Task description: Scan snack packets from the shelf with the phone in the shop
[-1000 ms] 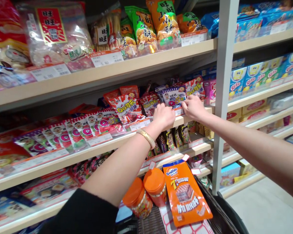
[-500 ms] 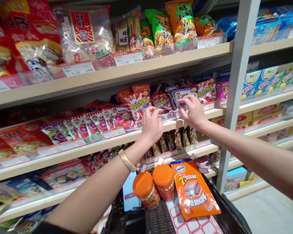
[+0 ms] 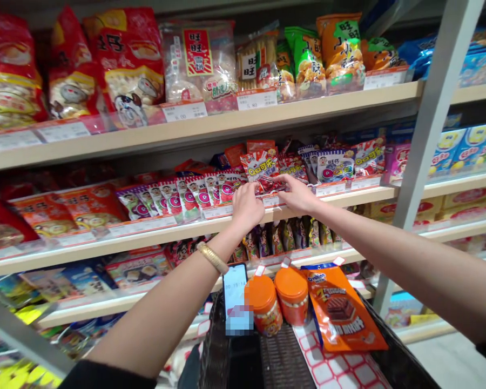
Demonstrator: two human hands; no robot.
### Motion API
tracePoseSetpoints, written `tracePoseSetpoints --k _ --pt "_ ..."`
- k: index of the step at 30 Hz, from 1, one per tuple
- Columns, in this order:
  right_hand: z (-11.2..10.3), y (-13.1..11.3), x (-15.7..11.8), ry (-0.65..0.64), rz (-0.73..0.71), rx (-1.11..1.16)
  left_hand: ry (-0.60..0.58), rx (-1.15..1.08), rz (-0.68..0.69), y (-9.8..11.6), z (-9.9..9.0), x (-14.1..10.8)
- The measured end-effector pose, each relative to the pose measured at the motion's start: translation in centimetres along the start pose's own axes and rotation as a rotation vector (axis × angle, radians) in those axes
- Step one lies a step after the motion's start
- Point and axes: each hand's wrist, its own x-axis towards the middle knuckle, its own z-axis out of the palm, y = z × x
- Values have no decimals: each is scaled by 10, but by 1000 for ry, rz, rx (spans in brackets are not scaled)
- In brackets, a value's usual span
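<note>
left hand (image 3: 248, 207) grip: can't tell | right hand (image 3: 299, 195): thumb, fingers parted near red bag (image 3: 260, 162) | risk: pink packets (image 3: 230, 187) topple | cause: tight packing

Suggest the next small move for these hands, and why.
Perhaps ease the left hand and right hand gently inward to steady the red QQ packet: they are at either side of its lower part, though contact is hard to confirm.

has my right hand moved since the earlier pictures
Yes: judged against the gray shelf post, the right hand has moved left, away from it, to beside the red QQ gummy packet.
</note>
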Motion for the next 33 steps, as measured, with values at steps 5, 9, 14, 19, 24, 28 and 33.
tracePoseSetpoints --k 5,9,14,19,24,28,33 --pt "-5 -13 -9 171 -78 119 82 -223 101 8 -7 -5" --pt "-15 -33 -41 368 -165 340 207 -520 268 16 -20 -31" --pt "-10 -53 -113 212 -53 575 38 -943 23 19 -19 -92" --pt "22 -35 -164 60 134 639 -62 -1109 -241 0 12 -141" --pt "51 -5 -182 -1 214 650 -134 -1171 -395 -22 42 -163" --pt "56 5 -192 -42 229 630 -152 -1186 -431 -29 50 -171" --pt "54 4 -198 -95 213 579 -179 -1246 -419 -32 49 -175"
